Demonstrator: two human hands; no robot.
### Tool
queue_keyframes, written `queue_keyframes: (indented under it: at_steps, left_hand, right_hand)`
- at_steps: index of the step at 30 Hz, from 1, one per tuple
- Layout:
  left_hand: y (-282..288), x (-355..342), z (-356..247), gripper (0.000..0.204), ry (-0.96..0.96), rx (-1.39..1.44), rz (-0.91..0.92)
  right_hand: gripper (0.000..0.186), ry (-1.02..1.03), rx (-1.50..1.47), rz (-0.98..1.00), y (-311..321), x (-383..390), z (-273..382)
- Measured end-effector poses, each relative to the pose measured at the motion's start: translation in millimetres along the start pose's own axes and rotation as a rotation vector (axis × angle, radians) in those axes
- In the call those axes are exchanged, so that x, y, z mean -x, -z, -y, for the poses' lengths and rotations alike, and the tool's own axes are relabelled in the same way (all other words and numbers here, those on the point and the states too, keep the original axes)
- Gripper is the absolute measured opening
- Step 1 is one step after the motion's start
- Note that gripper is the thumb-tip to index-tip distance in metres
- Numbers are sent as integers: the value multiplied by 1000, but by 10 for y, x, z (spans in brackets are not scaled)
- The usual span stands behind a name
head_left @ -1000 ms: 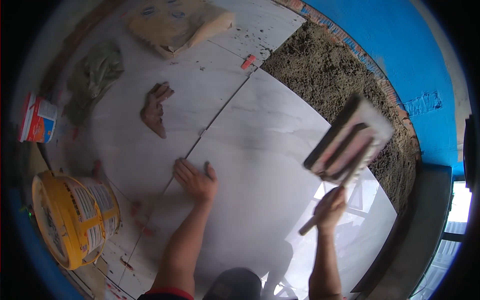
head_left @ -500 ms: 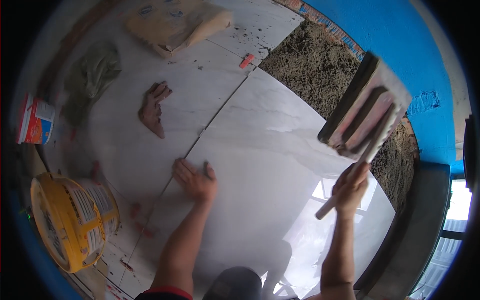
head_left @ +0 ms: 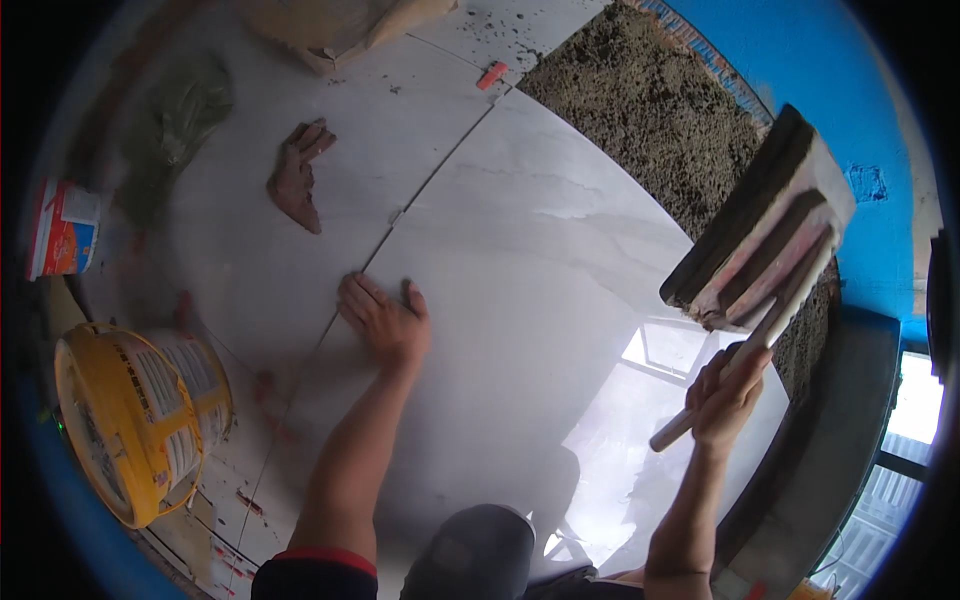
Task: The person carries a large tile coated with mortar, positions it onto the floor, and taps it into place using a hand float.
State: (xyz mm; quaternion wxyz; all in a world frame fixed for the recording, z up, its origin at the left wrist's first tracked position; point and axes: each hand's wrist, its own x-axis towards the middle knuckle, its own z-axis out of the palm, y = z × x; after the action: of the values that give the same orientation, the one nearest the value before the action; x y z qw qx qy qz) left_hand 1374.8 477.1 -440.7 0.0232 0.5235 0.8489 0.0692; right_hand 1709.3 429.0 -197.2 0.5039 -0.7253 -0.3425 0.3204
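Observation:
My left hand point(head_left: 385, 318) lies flat on a large, glossy white marbled floor tile point(head_left: 500, 330), fingers spread, with the fingertips at the joint to its left. At the right, my right hand point(head_left: 728, 398) is closed round the pale stick handle of a tamper point(head_left: 765, 240). The tamper's broad, dirty rectangular head has a raised ridge along its back. It is held tilted over the tile's right edge, in front of the rough mortar bed point(head_left: 650, 110). A narrow joint separates this tile from the neighbouring tile point(head_left: 230, 250) on the left.
A yellow bucket point(head_left: 150, 420) lies at the left, with a smaller red-and-white tub point(head_left: 65, 230) beyond it. A crumpled brown rag point(head_left: 298, 178), a dark green cloth point(head_left: 175, 130), a red clip point(head_left: 492, 75) and a paper sack point(head_left: 350, 25) lie on the tiles. The blue wall point(head_left: 800, 60) bounds the right.
My right hand and the tamper have shifted to the right and slightly down. My left hand stays flat at the joint, while the whole view has tilted a little, moving the far things up.

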Motion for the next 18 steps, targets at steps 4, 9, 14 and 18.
queue_keyframes:
  at_steps: [4, 9, 14, 18]
  left_hand:
    - [-130, 38, 10, 83, -54, -56, -147]
    - [-224, 100, 82, 85, -94, -61, -120]
    - [-408, 27, 101, 86, -68, -211, -153]
    - [-504, 20, 108, 79, -140, -192, -344]
  right_hand:
    - [58, -512, 444, 86, -311, 538, -1143]
    - [61, -541, 257, 351, 234, 38, -868]
    - [55, -271, 66, -18, 1724, 183, -13]
    - [65, -116, 39, -603, 2085, 612, -995]
